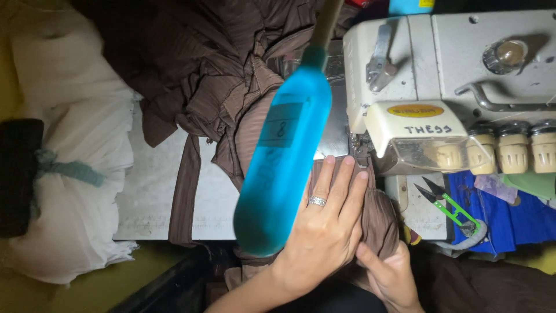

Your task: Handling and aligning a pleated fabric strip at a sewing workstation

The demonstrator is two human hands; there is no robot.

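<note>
I see my left hand (324, 223) lying flat on the brown ribbed fabric (379, 217), fingers straight and close together, pressing the cloth down on the white table (156, 191) just near of the sewing machine (440, 75); a ring sits on one finger. My right hand (391, 275) is at the near edge, right of the left hand, thumb and fingers pinched on a fold of the same fabric. The fabric runs from under both hands toward the machine's foot, which is hidden behind a clear guard, and it piles up in a heap at the far centre, with one strip trailing down the table to the left. A blurred blue handle-shaped object (284, 156) hangs very close to the camera and covers part of the cloth; what it is I cannot tell. Right of the hands, green-handled thread snips (449, 206) lie on blue cloth (509, 217). White fabric (75, 156) is bundled at the left edge.
</note>
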